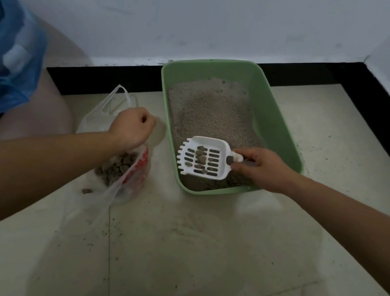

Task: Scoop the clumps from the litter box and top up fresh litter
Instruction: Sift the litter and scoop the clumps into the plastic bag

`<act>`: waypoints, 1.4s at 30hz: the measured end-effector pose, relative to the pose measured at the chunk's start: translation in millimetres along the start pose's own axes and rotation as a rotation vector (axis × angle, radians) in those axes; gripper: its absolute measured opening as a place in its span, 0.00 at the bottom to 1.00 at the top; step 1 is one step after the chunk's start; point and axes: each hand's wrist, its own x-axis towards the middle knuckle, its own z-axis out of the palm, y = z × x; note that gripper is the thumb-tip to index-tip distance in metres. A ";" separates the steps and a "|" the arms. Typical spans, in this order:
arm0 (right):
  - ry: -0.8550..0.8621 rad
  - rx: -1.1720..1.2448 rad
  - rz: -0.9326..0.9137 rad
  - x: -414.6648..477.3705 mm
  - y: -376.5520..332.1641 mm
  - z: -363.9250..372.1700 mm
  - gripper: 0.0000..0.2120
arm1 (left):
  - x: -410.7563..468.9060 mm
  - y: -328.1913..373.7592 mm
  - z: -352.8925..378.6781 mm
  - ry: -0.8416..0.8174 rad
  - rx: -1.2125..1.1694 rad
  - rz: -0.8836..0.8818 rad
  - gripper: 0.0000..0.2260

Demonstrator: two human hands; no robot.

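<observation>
Pale floor tiles (198, 239) meet a white wall (213, 7) along a black skirting (101, 81), with grit scattered over the tiles; a green box (283, 127) sits on the floor against the skirting, near the corner of the room, its long side running away from the person; grey-beige litter (210, 114) covers its bottom.

The right hand (263, 169) reaches over the near end of the box and grips the grey handle of a white slotted scoop (211, 143), thumb on top and fingers curled beneath; the scoop lies roughly level over the near left part of the box, teeth pointing left and reaching the box's left rim; a few dark clumps (201, 159) lie on its slots; whether it rests on the litter or is held just above it cannot be told.

Just left of the box a clear plastic bag (101, 199) with red print stands open on the tiles; the left hand (132, 126) is closed in a fist above it and holds the bag's edge up; a heap of brown clumps lies in the bag (117, 168) below the wrist; one small clump (86, 190) lies apart at the bag's near left side.

At the far left a blue bag (3, 61) drapes over a pale rounded object (53, 102), well apart from the box.
</observation>
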 end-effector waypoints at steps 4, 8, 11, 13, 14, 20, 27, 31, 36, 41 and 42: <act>0.062 0.104 -0.009 2.4 -15.2 -1.6 0.14 | 9.7 -25.3 -29.4 0.156 0.224 0.088 0.12; 0.140 0.084 -0.098 10.9 -56.4 3.8 0.14 | 22.3 -53.6 -57.0 0.087 0.250 -0.063 0.23; 0.198 -0.171 -0.205 19.5 -101.1 17.4 0.14 | 24.3 -68.6 -68.5 -0.011 0.082 -0.240 0.19; 0.199 -0.397 -0.263 25.7 -130.4 33.1 0.12 | 25.1 -77.3 -70.5 -0.038 0.016 -0.319 0.19; 0.201 -0.526 -0.304 27.9 -141.8 41.8 0.10 | 25.6 -81.2 -70.3 -0.043 0.009 -0.344 0.19; 0.161 -1.219 -0.738 34.3 -167.6 86.0 0.11 | 32.1 -94.4 -67.8 -0.015 -0.022 -0.337 0.30; 0.023 -0.791 -0.454 47.0 -151.8 64.0 0.19 | 38.2 -94.4 -62.4 -0.001 -0.084 -0.347 0.28; -0.010 -0.175 -0.231 36.8 -135.5 32.3 0.13 | 32.7 -77.9 -56.9 0.002 -0.006 -0.323 0.21; 0.220 -0.001 -0.086 26.6 -91.7 -19.9 0.17 | 28.0 -46.4 -34.7 0.245 0.217 -0.135 0.19; 0.243 -0.244 0.053 30.8 -54.7 -35.6 0.21 | 30.4 -5.5 13.9 0.115 -0.008 -0.071 0.23; 0.259 -0.342 0.063 32.4 -51.6 -34.4 0.19 | 29.8 2.8 24.8 0.092 -0.046 -0.079 0.23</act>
